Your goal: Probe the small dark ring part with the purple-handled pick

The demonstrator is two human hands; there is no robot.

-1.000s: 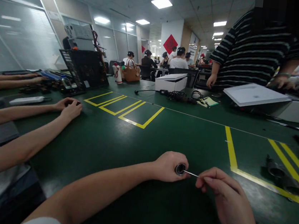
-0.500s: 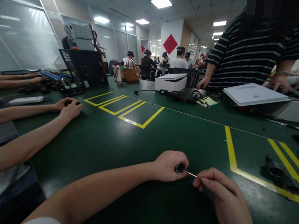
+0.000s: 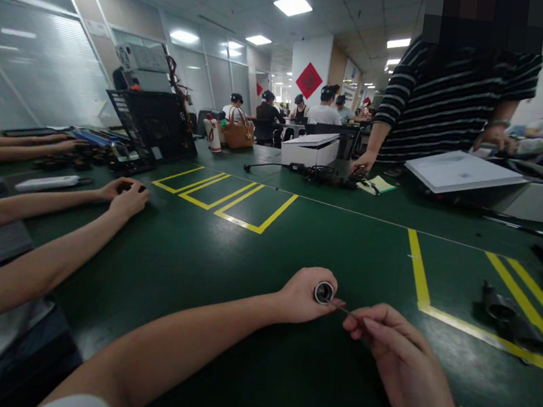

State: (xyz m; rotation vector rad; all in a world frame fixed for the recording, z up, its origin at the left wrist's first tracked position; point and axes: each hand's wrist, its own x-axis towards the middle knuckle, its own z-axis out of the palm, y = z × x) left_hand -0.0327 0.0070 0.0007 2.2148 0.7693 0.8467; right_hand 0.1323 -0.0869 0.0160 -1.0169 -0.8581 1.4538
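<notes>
My left hand (image 3: pixel 303 296) is wrapped round a small dark cylinder (image 3: pixel 323 292) whose open round end faces me. My right hand (image 3: pixel 392 348) pinches a thin metal rod (image 3: pixel 339 307), and the rod's tip reaches into the cylinder's mouth. Both hands rest low over the green table mat (image 3: pixel 226 257), near its front middle.
A neighbour's two arms (image 3: pixel 52 231) lie on the mat at left. Yellow tape boxes (image 3: pixel 226 195) mark the middle and right. Black tube parts (image 3: pixel 513 319) lie at right. A person in a striped shirt (image 3: pixel 454 100) stands behind a white box (image 3: pixel 310 149) and cables.
My left hand lifted the cylinder slightly up and left, and my right hand moved left, pushing the rod closer into its mouth. The standing person shifted left and reached to the table.
</notes>
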